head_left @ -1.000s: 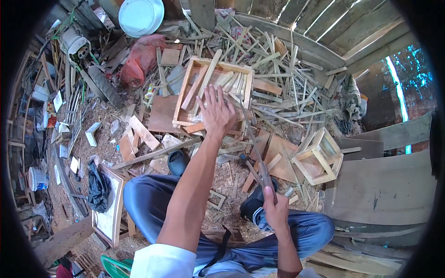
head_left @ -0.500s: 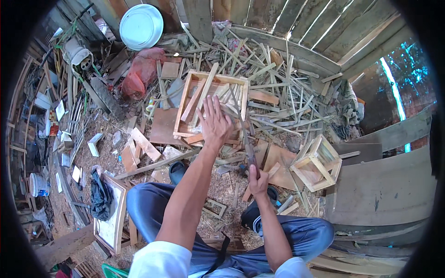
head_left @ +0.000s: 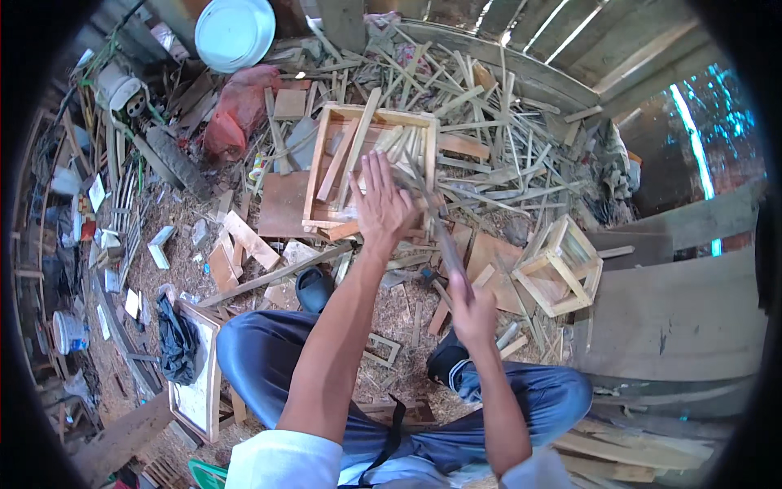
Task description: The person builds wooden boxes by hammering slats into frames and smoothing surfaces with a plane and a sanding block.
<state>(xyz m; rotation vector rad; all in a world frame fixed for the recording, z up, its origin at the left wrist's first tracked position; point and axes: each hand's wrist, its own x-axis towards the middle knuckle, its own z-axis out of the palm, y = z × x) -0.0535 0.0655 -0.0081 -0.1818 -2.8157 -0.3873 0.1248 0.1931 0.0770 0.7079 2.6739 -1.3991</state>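
Observation:
A shallow wooden box [head_left: 313, 171] with light wood strips lying in it sits on the ground in front of me. My left hand [head_left: 381, 210] is over the near side of the box, fingers stretched out and palm down; whether it presses on a piece beneath is hidden. My right hand [head_left: 474, 314] is wrapped round the handle of a long, narrow, dark blade-like tool [head_left: 446, 243]. From my right hand the tool slants up and left, its far end over the box's right side beside my left fingers. Motion smears the right hand and handle a little.
Wood strips [head_left: 497, 171] lie heaped beyond and right of the box. A small wooden frame box [head_left: 554, 273] stands at the right. Left are a red plastic bag [head_left: 238, 114], a pale blue basin [head_left: 235, 34] and a framed panel [head_left: 195, 383] with a black bag [head_left: 176, 342].
My right hand has shifted a little to the right, and the tool's handle end has swung with it. My left hand stays over the box. The whole view has tilted slightly.

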